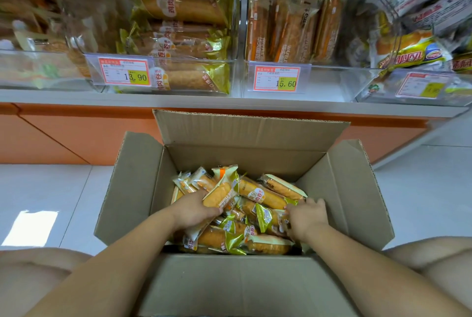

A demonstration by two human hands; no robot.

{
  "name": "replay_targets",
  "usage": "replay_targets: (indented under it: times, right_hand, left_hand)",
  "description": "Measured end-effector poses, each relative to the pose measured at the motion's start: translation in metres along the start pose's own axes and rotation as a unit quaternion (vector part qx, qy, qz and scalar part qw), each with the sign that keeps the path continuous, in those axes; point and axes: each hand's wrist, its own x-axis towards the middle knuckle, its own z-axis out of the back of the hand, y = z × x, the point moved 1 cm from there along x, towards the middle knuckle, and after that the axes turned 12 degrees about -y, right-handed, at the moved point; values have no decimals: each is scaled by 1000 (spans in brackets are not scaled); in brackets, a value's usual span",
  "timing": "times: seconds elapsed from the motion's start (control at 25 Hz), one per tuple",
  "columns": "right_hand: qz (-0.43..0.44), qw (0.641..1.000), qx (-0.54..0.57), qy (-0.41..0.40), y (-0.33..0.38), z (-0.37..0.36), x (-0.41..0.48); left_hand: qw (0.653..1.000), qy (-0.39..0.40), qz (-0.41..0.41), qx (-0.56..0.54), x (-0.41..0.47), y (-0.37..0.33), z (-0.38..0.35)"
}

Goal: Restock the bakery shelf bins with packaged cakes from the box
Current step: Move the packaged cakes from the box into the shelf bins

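Observation:
An open cardboard box [352, 189] stands on the floor in front of me, holding several packaged cakes in gold and orange wrappers. My left hand [194, 210] grips an orange waffle cake packet [223, 190] tilted up from the pile. My right hand [306, 217] reaches into the right side of the pile, its fingers curled round a gold-wrapped cake packet [268, 218]. Above the box, two clear shelf bins face me: the left bin [229, 71] holds gold-wrapped rolls [184, 7], the right bin [319, 81] holds upright orange waffle packets [288, 25].
Price tags read 13.90 [124, 71] and 15.60 [277, 78]. More bins of other packets stand at far left [38, 71] and far right [413, 87]. The box's back flap [245, 127] stands up against the orange shelf base [76, 135]. My knees flank the box.

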Motion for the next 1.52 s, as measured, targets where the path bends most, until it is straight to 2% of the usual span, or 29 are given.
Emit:
replay_targets:
  times: [0.08, 0.12, 0.2, 0.24, 0.32, 0.4, 0.52, 0.56, 0.64, 0.8, 0.84, 1.0, 1.12, 1.24, 1.32, 1.4, 1.52]
  right_hand:
    - [-7, 998, 33, -51, 1, -2, 3]
    - [-14, 996, 69, -52, -2, 1, 6]
    - [-53, 979, 192, -47, -12, 11, 10]
    - [-75, 958, 272, -50, -16, 19, 11]
    - [-82, 895, 435, -61, -23, 38, 11]
    - [-63, 803, 589, -62, -26, 57, 7]
    - [-74, 657, 750, -1, -20, 68, 1]
    - [-75, 618, 782, 26, -14, 68, 0]
    - [-80, 568, 817, 49, 1, 68, -3]
    - [-104, 464, 878, 45, 23, 71, -11]
    - [-96, 456, 883, 53, 26, 72, -11]
    - [-51, 469, 875, 108, 33, 78, -18]
    - [-30, 459, 877, 143, 34, 79, -22]
    - [-13, 457, 876, 150, 33, 79, -25]
    - [-18, 480, 868, 122, 32, 78, -27]
    - [-37, 518, 852, 74, 28, 78, -30]
    - [-57, 600, 797, -27, 16, 85, -36]
  left_hand:
    - [1000, 0, 2, -9, -4, -3, 0]
    - [1000, 0, 3, -19, -5, -4, 1]
    - [999, -4, 5, -36, -5, -7, 1]
    - [999, -7, 4, -41, -4, -8, 1]
    - [998, -11, 7, -68, -4, -12, 2]
    - [993, -12, 18, -113, -3, -15, 4]
    - [975, 19, 38, -220, -6, -25, 5]
    - [967, 33, 44, -247, -6, -28, 4]
    - [958, 51, 38, -281, -6, -34, 2]
    - [940, 57, 32, -336, -10, -41, 0]
    - [936, 60, 29, -345, -12, -42, 1]
    - [933, 62, 17, -353, -16, -42, 4]
    - [938, 54, 10, -341, -15, -38, 8]
    - [938, 64, 1, -340, -20, -42, 10]
    - [933, 82, -3, -350, -21, -46, 12]
    - [932, 98, -6, -350, -22, -46, 16]
    - [959, 73, -48, -269, -24, -51, 35]
